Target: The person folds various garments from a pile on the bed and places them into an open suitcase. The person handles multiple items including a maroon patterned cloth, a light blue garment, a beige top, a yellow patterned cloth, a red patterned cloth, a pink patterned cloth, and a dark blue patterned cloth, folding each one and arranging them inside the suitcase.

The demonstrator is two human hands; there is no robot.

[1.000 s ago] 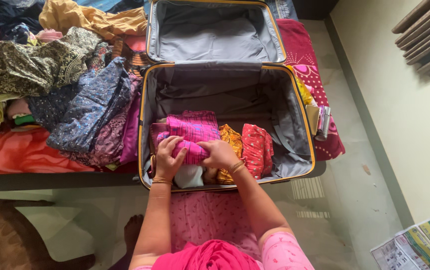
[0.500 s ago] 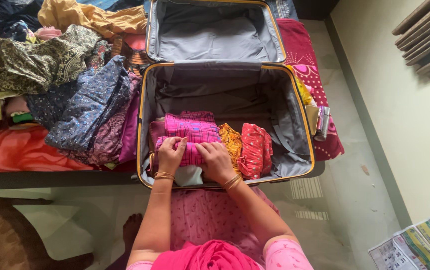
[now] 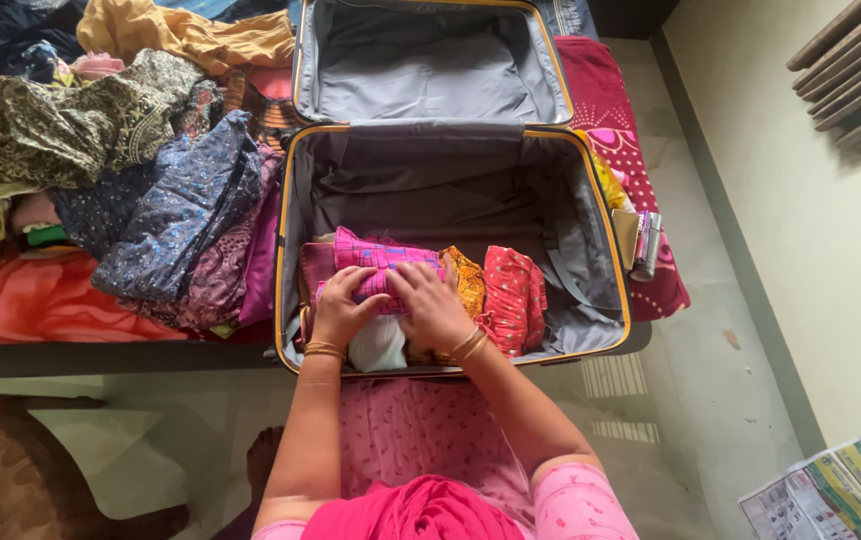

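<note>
Now seeing change: pink checked garment [image 3: 382, 262] is getting shorter than half second ago, folded edge rolling toward far wall of suitcase [image 3: 590, 200]; I'm judging roll nearly finished. Left hand [image 3: 342, 308] and right hand [image 3: 432, 306] are lying curled over its near edge, fingers pressing, grip partly closed. Garment is sitting in suitcase's near-left part, beside orange bundle [image 3: 465, 280].

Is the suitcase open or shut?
Open. The suitcase has its lid laid back flat, showing grey lining and folded clothes inside.
</note>
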